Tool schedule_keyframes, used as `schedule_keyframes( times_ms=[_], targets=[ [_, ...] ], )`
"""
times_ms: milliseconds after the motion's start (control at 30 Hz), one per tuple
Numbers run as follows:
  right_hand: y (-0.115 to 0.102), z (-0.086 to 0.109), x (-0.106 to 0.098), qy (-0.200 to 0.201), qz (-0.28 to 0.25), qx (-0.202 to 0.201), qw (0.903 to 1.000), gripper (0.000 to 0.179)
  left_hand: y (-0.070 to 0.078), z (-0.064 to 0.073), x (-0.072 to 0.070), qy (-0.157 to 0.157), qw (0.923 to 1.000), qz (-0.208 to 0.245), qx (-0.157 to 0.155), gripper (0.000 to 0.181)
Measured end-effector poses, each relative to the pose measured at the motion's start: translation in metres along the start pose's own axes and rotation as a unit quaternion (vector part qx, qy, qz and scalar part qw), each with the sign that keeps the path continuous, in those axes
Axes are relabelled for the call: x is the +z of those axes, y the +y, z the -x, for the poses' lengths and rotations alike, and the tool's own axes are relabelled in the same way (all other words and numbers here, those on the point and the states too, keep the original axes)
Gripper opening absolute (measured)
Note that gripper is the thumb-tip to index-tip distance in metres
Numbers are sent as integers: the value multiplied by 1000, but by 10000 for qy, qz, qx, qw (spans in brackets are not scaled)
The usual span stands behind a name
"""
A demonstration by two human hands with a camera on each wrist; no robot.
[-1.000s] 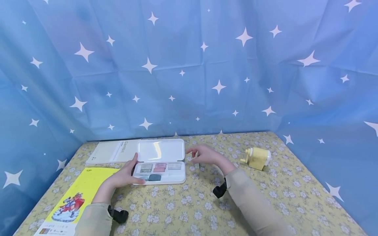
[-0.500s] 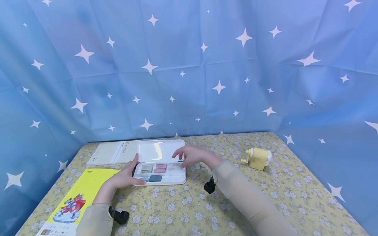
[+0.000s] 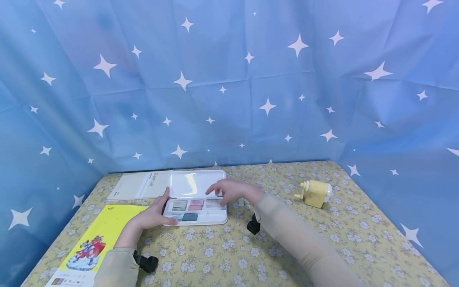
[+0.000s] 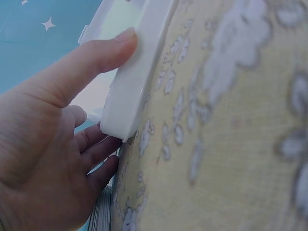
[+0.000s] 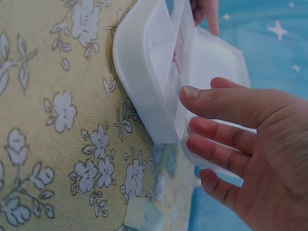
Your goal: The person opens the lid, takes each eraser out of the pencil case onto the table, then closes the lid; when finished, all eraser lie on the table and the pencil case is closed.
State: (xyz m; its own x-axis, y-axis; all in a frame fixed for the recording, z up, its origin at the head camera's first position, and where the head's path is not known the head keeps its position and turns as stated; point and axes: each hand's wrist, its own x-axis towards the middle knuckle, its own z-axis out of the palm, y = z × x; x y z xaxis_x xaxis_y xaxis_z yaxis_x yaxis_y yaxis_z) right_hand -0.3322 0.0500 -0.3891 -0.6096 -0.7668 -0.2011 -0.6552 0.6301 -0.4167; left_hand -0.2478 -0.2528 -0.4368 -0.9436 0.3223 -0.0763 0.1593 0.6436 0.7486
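Note:
A white paint box [image 3: 215,221] lies on the table, its lid [image 3: 183,185] folded back. Pink pans [image 3: 195,205], a dark pan [image 3: 189,217] and greyish pans [image 3: 179,205] sit in its compartments. My left hand [image 3: 152,216] holds the box's left end, thumb along the front wall and fingers behind the end. My right hand [image 3: 231,190] is over the right end, its thumb at a pale pan [image 3: 212,203] and its index finger extended above the lid. In the right wrist view the other fingers are loosely bent, with nothing visible between them. A small pale green block [image 5: 144,214] lies just right of the box.
A yellow crank pencil sharpener [image 3: 315,193] stands to the right. A white book [image 3: 134,186] marked "Gambit" lies behind my left hand, and a yellow booklet [image 3: 104,223] lies at the left. Behind the flowered tablecloth [image 3: 215,255] hangs a blue star-patterned curtain [image 3: 222,99].
My right hand has moved left from beside the small block to the right end of the box, and has hardly moved in the last half second. The left hand stays on the box.

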Motion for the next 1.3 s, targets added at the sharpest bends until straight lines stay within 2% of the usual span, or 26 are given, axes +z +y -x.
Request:
schedule_keyframes(
  times_ms=[367,667,1300],
  targets=[
    [-1,-3,2,-200,314,-247,9990,59,2,1,0,-42,9996,-84,-264,124],
    [-5,-4,0,-439,675,-109,9967,66,9,-1,1,-101,9988,-138,-449,124],
    [-4,-7,11,-119,194,140,9996,69,7,2,-1,-100,9989,-126,-448,124]
  ],
)
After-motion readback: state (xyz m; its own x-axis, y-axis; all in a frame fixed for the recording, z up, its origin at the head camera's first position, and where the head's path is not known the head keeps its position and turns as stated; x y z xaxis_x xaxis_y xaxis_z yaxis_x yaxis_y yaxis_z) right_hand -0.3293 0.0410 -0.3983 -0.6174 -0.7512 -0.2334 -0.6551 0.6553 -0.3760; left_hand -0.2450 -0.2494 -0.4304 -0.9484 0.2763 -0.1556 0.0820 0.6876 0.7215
